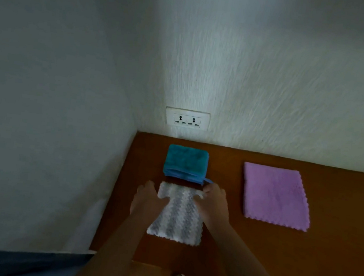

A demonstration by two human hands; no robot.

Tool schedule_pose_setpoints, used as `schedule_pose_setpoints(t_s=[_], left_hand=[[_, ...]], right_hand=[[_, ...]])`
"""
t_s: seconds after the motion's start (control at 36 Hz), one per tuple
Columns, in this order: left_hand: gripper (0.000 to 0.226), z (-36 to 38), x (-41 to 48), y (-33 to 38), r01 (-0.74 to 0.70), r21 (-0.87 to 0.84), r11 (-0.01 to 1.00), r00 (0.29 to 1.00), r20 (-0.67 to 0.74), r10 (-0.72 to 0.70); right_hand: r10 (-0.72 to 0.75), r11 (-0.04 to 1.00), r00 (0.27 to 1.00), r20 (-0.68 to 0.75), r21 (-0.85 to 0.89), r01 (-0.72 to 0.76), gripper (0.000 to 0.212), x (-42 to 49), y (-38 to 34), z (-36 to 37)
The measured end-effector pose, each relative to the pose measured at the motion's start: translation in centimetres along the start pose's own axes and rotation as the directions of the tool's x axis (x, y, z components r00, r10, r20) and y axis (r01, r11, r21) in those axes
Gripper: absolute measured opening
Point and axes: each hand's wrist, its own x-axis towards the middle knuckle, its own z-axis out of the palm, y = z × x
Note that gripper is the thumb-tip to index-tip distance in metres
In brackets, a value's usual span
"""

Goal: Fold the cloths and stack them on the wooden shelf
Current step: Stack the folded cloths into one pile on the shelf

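Grey-and-white cloth [177, 218] lies on the wooden shelf [254, 247], just in front of the folded teal cloth [186, 161]. My left hand [147, 199] and right hand [212, 205] each grip a far corner. Judged soft, light and limp, so corners are the soundest hold.

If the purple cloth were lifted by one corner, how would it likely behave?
Probably floppy: the purple cloth lies thin and flat on the wooden shelf, so it would drape. Its fluffy pile suggests it is light and grips rather than slides when pushed.
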Motion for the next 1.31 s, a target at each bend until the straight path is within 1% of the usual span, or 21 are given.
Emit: schedule_pose_setpoints(t_s=[0.06, 0.11, 0.19, 0.31, 0.44, 0.53, 0.64, 0.72, 0.83, 0.89, 0.97, 1.06, 1.14, 1.17, 1.25, 1.31], left_hand=[[0.066, 0.1, -0.4, -0.2, 0.022, 0.012, 1.000, 1.000, 0.018, -0.022], [0.066, 0.2, -0.8, -0.1, 0.042, 0.004, 0.999, 0.999, 0.032, -0.042], [0.063, 0.4, -1.2, 0.1, 0.075, -0.053, 0.996, 0.995, 0.066, -0.071], [0.066, 0.7, -1.6, 0.4, 0.132, -0.143, 0.981, 0.989, 0.080, -0.121], [0.067, 0.5, -1.3, 0.6, 0.228, -0.264, 0.937, 0.973, 0.094, -0.211], [0.067, 0.5, -1.0, 0.5, 0.264, -0.361, 0.895, 0.964, 0.134, -0.230], [0.061, 0.5, -0.4, 0.1, 0.287, -0.438, 0.852, 0.956, 0.186, -0.226], [0.058, 0.2, -0.5, 0.5, 0.255, -0.464, 0.848, 0.965, 0.184, -0.189], [0.052, -0.5, -1.0, 1.2, 0.210, -0.514, 0.832, 0.973, 0.194, -0.125], [0.043, -0.8, -1.4, 1.5, 0.188, -0.565, 0.803, 0.971, 0.228, -0.067], [0.025, -1.6, -2.3, 2.4, 0.142, -0.618, 0.774, 0.964, 0.262, 0.032], [0.012, -2.2, -2.8, 3.7, 0.088, -0.658, 0.748, 0.963, 0.249, 0.106], [0.012, -2.5, -2.9, 5.0, 0.044, -0.683, 0.729, 0.957, 0.237, 0.165], [0.013, -2.5, -2.9, 5.6, 0.035, -0.693, 0.720, 0.956, 0.233, 0.179], [0.021, -2.5, -2.8, 7.2, 0.032, -0.708, 0.705, 0.956, 0.227, 0.185], [0.027, -2.2, -2.7, 8.3, 0.025, -0.714, 0.699, 0.951, 0.232, 0.203]], right_hand=[[0.047, 0.999, 0.998, 0.039, -0.029, -0.046, 0.035, -0.3, 0.2, -0.1], [0.081, 0.996, 0.996, 0.042, -0.025, -0.080, 0.034, -0.4, 0.5, -0.1], [0.192, 0.978, 0.978, 0.076, 0.072, -0.198, 0.040, -0.6, 0.6, -0.1], [0.331, 0.912, 0.935, 0.130, 0.209, -0.352, 0.048, -0.6, 0.4, 0.0], [0.380, 0.864, 0.901, 0.208, 0.269, -0.426, 0.036, 0.0, 0.3, -0.7], [0.402, 0.815, 0.872, 0.279, 0.324, -0.480, 0.039, 0.1, 0.1, -1.2], [0.395, 0.813, 0.880, 0.265, 0.344, -0.469, 0.039, 0.1, 0.0, -1.4], [0.374, 0.816, 0.894, 0.249, 0.370, -0.444, 0.039, 0.0, 0.2, -1.3], [0.371, 0.807, 0.898, 0.237, 0.395, -0.438, 0.031, 0.1, 0.2, -1.3], [0.373, 0.797, 0.898, 0.234, 0.415, -0.439, 0.030, 0.2, 0.2, -1.4], [0.360, 0.771, 0.908, 0.216, 0.479, -0.420, 0.035, 0.7, 0.4, -1.7], [0.343, 0.702, 0.905, 0.250, 0.573, -0.424, 0.038, 0.8, 0.7, -2.2], [0.278, 0.613, 0.912, 0.303, 0.674, -0.411, 0.052, 1.3, 1.8, -2.6], [0.265, 0.596, 0.916, 0.301, 0.695, -0.401, 0.054, 1.4, 2.1, -2.8], [0.236, 0.559, 0.931, 0.277, 0.745, -0.363, 0.054, 1.4, 3.0, -3.9], [0.217, 0.490, 0.934, 0.286, 0.795, -0.357, 0.046, 1.3, 3.3, -5.0]])
